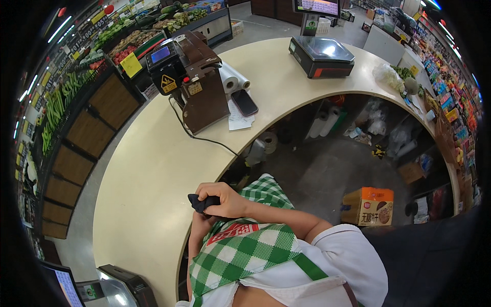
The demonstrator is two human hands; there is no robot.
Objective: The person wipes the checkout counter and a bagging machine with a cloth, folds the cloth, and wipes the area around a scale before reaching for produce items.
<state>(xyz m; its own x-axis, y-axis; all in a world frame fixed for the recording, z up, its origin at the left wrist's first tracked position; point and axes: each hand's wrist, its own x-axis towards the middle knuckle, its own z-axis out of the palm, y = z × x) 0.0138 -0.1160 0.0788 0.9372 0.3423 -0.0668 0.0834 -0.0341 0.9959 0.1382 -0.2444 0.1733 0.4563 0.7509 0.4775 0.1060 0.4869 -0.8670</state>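
Note:
A bunched black cloth [197,203] is gripped in my right hand [226,199], its fingers curled around it. My left hand [203,219] comes up from below and meets the right hand at the cloth. Most of its fingers are hidden behind the cloth and the right hand, so its grip cannot be made out. Both hands are close to the inner edge of a cream curved counter [153,172], in front of a green-and-white checked apron [253,253].
On the counter stand a brown machine [205,84] with a cable, plastic film rolls [232,80], a phone [244,103] on paper slips, and a weighing scale [322,55]. Another scale [126,288] is at lower left. A cardboard carton [374,207] sits on the floor.

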